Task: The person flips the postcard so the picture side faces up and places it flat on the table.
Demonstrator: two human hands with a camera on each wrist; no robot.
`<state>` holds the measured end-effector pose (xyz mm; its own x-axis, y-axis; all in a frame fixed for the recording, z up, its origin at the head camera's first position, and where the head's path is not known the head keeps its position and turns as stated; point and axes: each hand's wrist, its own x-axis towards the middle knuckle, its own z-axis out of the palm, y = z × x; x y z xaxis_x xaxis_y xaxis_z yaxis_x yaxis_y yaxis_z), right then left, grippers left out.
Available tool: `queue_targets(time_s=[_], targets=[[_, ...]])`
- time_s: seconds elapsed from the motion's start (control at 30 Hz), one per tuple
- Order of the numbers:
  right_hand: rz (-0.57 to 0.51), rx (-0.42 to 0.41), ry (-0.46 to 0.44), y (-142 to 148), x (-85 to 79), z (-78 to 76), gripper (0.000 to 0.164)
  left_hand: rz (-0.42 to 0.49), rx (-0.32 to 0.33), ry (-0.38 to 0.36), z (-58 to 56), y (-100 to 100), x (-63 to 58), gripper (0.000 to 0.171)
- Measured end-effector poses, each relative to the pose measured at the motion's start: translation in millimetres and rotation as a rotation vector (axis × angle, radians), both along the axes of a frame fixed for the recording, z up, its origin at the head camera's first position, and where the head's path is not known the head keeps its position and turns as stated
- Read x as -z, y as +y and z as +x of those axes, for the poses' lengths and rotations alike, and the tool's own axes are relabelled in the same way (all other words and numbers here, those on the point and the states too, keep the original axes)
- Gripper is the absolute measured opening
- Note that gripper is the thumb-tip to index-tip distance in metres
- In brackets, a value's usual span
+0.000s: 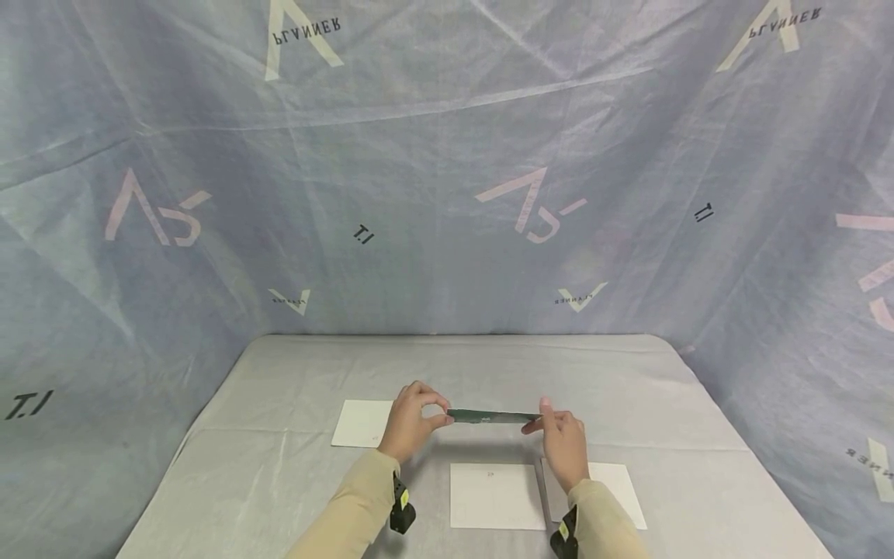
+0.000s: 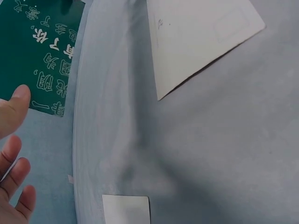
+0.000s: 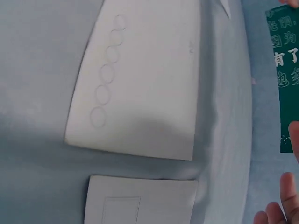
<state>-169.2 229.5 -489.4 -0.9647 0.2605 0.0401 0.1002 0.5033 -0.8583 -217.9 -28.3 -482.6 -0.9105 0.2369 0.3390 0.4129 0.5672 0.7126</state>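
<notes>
My left hand (image 1: 412, 423) pinches the left end of a dark green card (image 1: 492, 417) between thumb and fingers. Its right end is held by my right hand (image 1: 564, 442), thumb uppermost. The card is raised above the table and looks nearly edge-on in the head view. In the left wrist view, the green card (image 2: 23, 60) shows outlined and solid white Chinese characters. Part of that lettering also appears on the card (image 3: 289, 102) in the right wrist view, where the frame edge cuts it off.
White cards lie on the grey cloth-covered table (image 1: 279, 481): one left (image 1: 359, 423), one in the middle (image 1: 497, 497), one right (image 1: 618, 489), partly behind my right hand. The middle card (image 3: 149, 93) bears a row of circles. Printed cloth (image 1: 433, 233) hangs behind the table.
</notes>
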Motion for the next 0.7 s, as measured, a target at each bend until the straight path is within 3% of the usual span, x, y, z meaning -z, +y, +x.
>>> queue_targets(time_s=[0.37, 0.7], targets=[[-0.134, -0.059, -0.01, 4.5, -1.4, 0.1, 0.043, 0.024, -0.039, 0.05, 1.0, -2.1, 4.6, 0.023], [-0.132, -0.026, 0.007, 2.1, -3.8, -0.2, 0.039, -0.013, -0.064, 0.045, 4.3, -0.8, 4.0, 0.014]])
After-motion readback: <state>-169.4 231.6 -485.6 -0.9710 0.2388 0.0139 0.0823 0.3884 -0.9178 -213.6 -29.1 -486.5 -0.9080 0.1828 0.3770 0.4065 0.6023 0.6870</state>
